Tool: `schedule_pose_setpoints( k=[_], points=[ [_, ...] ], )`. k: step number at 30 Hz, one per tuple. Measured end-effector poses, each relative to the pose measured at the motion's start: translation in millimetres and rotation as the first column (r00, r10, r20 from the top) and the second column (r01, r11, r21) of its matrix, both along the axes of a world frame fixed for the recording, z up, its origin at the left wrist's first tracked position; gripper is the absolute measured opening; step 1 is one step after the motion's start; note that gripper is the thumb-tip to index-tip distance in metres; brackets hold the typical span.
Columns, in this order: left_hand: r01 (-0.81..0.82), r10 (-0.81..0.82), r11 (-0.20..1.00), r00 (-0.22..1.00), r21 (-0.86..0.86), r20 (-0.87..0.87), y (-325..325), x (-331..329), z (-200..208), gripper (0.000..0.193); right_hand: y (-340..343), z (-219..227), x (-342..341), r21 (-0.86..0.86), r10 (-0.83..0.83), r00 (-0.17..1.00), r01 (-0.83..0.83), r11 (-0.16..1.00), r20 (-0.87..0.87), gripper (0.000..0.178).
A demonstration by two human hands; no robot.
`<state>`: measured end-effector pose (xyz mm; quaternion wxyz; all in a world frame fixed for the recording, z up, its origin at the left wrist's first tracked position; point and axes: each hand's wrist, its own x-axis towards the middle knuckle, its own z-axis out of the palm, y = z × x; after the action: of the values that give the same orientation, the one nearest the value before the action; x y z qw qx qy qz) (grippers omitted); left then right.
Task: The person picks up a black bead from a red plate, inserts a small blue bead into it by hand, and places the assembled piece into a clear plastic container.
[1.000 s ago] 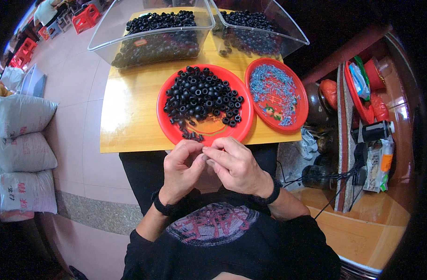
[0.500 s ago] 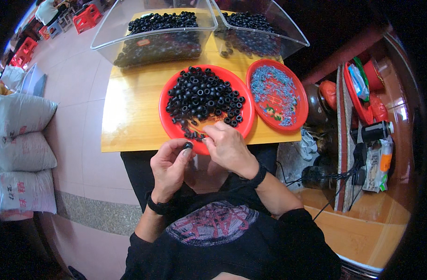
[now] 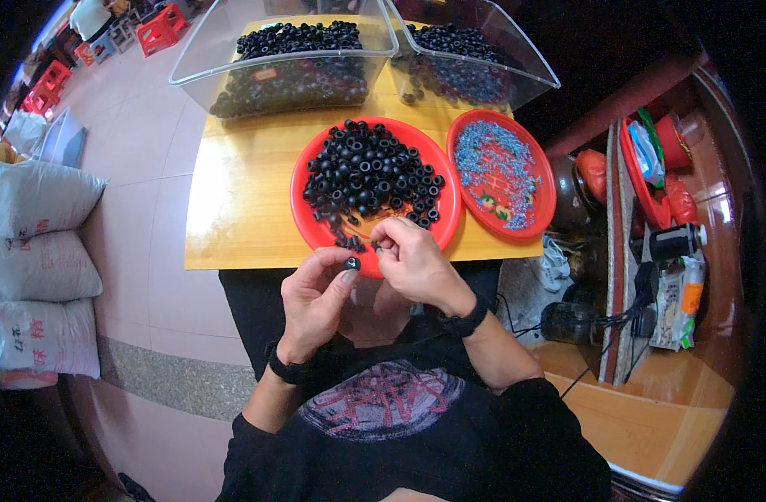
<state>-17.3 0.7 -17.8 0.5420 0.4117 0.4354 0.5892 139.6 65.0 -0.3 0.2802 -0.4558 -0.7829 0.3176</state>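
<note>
My left hand (image 3: 309, 299) pinches a small round black piece with a hole (image 3: 352, 263) between thumb and fingertips, just off the front rim of a red plate (image 3: 299, 205). Over that rim, the fingertips of my right hand (image 3: 418, 266) are pressed together around a tiny dark bit that is too small to name. A heap of black ring-shaped pieces (image 3: 362, 171) fills much of the plate. Smaller black bits (image 3: 348, 241) lie at its near side, close to my fingers. To the right, a second red plate (image 3: 549, 205) carries many tiny bluish-silver pieces (image 3: 481, 152).
Two clear plastic bins (image 3: 274, 63) (image 3: 517, 71) with black pieces stand at the back of the yellow wooden table (image 3: 224, 184). Stacked white sacks (image 3: 44, 272) sit on the left floor. A cluttered shelf (image 3: 616, 276) with cables is at the right. Red stools (image 3: 161, 32) and people appear far left.
My right hand has lifted slightly from the small black bits, with a dark bit at its fingertips. The left hand has shifted a little right, still holding its black piece. The view moved slightly.
</note>
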Motion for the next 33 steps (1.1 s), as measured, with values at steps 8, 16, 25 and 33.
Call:
schedule_pose_setpoints(
  k=[8,16,25,33],
  points=[
    [0.057,-0.063,0.993,0.996,0.103,0.061,10,13,1,0.019,-13,18,3,-0.549,-0.144,0.889,-0.135,0.825,-0.435,0.014],
    [0.049,-0.066,0.996,0.973,0.080,0.222,11,16,2,0.021,-20,15,0,-0.570,-0.277,0.696,-0.228,0.789,-0.662,0.016],
    [0.116,-0.131,0.991,0.947,0.068,0.294,9,21,8,0.022,-21,12,4,-0.576,-0.305,0.714,-0.166,0.801,-0.630,0.015],
    [0.107,-0.115,0.993,0.964,0.048,0.241,8,17,0,0.022,-19,23,14,-0.566,-0.262,0.834,-0.071,0.821,-0.485,0.010]
  ],
)
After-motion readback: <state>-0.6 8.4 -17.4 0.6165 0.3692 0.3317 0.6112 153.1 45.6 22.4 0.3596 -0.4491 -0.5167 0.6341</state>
